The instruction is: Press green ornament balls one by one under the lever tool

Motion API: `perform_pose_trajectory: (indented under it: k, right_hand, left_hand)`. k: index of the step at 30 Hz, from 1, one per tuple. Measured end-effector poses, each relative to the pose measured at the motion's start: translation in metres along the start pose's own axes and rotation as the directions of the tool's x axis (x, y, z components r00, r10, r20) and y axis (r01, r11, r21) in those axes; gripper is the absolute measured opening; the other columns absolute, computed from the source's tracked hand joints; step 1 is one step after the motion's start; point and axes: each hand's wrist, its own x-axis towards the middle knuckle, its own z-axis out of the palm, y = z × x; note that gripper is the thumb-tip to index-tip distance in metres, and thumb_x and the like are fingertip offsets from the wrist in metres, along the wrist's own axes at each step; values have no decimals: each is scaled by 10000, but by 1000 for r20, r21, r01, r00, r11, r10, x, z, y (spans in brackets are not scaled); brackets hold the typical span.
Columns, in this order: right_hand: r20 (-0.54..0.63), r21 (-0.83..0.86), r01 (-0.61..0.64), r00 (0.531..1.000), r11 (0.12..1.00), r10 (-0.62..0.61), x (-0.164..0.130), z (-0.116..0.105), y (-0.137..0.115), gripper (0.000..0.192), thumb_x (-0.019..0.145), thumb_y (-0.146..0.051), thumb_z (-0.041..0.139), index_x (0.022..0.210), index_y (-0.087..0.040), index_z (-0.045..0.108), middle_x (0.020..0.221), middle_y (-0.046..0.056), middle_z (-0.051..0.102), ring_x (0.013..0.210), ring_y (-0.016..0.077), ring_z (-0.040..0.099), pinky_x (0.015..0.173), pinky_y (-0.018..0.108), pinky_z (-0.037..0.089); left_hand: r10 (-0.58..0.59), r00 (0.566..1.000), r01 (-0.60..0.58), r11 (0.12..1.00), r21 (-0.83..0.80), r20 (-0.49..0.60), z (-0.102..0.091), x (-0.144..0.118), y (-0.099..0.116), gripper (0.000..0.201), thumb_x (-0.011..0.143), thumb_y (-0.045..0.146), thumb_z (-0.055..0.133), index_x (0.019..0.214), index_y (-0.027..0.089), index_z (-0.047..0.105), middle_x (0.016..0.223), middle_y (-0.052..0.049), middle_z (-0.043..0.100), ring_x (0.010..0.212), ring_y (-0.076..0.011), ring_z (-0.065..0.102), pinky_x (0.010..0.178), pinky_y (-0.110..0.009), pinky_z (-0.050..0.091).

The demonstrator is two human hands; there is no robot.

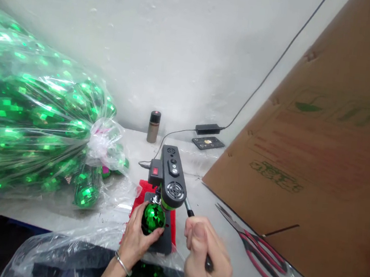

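Note:
My left hand (137, 236) is wrapped around a shiny green mirror ball (154, 218), thumb on its near side and fingers along its left. The ball rests low over the dark base (163, 243) of a small black bench machine, which looks like a mini drill press (172, 177). Its rounded head hangs just above and behind the ball; the tool tip is hidden from me. Closed in a fist, my right hand (207, 258) grips the machine's lever handle (209, 263), whose metal rod runs up to the head.
At left lies a big clear bag (36, 138) of green mirror balls, tied at its neck. A plastic-lined bin (66, 254) below the table edge holds more balls. Red-handled scissors (258, 253) and a tall cardboard box (321, 151) stand right. Behind are a bottle (153, 128), power adapter (208, 129) and phone (208, 142).

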Motion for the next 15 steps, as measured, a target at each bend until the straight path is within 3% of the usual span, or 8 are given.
perform_pose_trajectory:
  k: [5, 15]
  right_hand:
    - [-5, 10, -10, 1000, 1000, 10, -3, -1, 1, 315, 1029, -34, 494, 770, -213, 486, 686, -23, 502, 592, 88, 483, 535, 232, 388]
    - [-15, 15, -37, 999, 999, 37, -4, 2, -3, 307, 1023, -22, 466, 790, -222, 465, 690, -34, 457, 610, 80, 492, 552, 223, 371]
  left_hand:
    - [-69, 997, 68, 996, -65, -25, -1, -1, -4, 788, 761, 513, 793, 1449, 188, 587, 1455, -178, 689, 1411, -380, 626, 1211, -532, 490]
    - [-171, 980, 193, 939, -285, 101, -31, 7, -8, 885, 806, 725, 723, 1459, 151, 557, 1534, -199, 639, 1512, -404, 535, 1286, -511, 420]
